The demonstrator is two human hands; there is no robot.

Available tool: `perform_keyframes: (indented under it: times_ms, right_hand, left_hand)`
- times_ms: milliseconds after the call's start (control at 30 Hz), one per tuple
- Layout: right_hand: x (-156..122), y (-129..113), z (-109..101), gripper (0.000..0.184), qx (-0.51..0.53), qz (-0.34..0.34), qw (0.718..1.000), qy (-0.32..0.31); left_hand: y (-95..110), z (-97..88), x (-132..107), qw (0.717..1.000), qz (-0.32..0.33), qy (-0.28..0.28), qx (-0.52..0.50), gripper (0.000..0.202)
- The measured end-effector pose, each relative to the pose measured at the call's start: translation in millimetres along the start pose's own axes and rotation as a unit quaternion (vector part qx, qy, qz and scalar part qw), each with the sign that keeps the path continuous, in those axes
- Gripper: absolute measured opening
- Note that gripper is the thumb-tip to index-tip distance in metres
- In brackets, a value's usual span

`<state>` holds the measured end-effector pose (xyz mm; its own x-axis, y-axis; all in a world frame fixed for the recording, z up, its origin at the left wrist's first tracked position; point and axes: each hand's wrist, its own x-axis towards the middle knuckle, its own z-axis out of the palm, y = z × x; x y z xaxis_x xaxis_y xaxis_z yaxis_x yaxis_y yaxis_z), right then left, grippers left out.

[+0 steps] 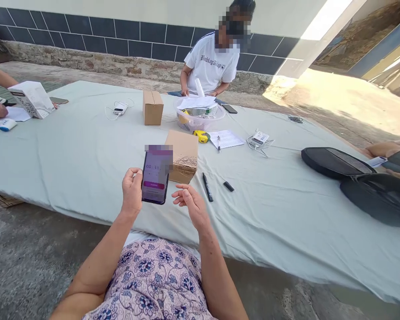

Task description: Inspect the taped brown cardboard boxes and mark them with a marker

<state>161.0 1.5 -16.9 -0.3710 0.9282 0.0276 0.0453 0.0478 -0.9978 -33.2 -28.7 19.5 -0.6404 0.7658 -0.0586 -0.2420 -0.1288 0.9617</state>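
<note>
My left hand (132, 189) is closed on the left edge of a smartphone (154, 178), held upright with its lit screen facing me. The screen shows large digits and a pink button. To the right of the phone, my right hand (190, 202) is raised with its fingers loosely bent and apart, holding nothing. Behind the phone stands a cardboard box (183, 149) with black scribbled lines on its front, partly hidden by the phone. An uncapped black marker (207, 187) lies to the right of my right hand, and its cap (229, 186) rests apart from it.
A cloth-covered table (86, 155) spreads before me. Beyond the box are a clear plastic basin (200, 120), a yellow tape measure (201, 136), paper with a pen (219, 143) and another carton (152, 108). An open black case (340, 164) lies right. Other people sit around.
</note>
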Motion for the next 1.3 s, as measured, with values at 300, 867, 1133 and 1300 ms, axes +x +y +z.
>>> perform_keyframes:
  times_ms: [300, 867, 1133, 1300]
  right_hand:
    - [-28, -31, -2, 0.041, -0.015, 0.081, 0.986, -0.147]
    - [-31, -37, 2, 0.026, -0.083, 0.091, 0.986, -0.115]
    - [-32, -33, 1, 0.032, -0.079, 0.082, 0.986, -0.125]
    - [-33, -31, 0, 0.036, -0.082, 0.080, 0.984, -0.136]
  left_hand:
    - [-7, 23.2, -35, 0.997, 0.060, -0.047, -0.025, 0.034]
    - [-14, 26.0, -43, 0.990, 0.104, -0.085, 0.037, 0.030]
    - [-15, 26.2, -41, 0.992, 0.088, -0.081, 0.032, 0.032]
    - [-16, 24.4, -41, 0.994, 0.078, -0.076, 0.025, 0.033]
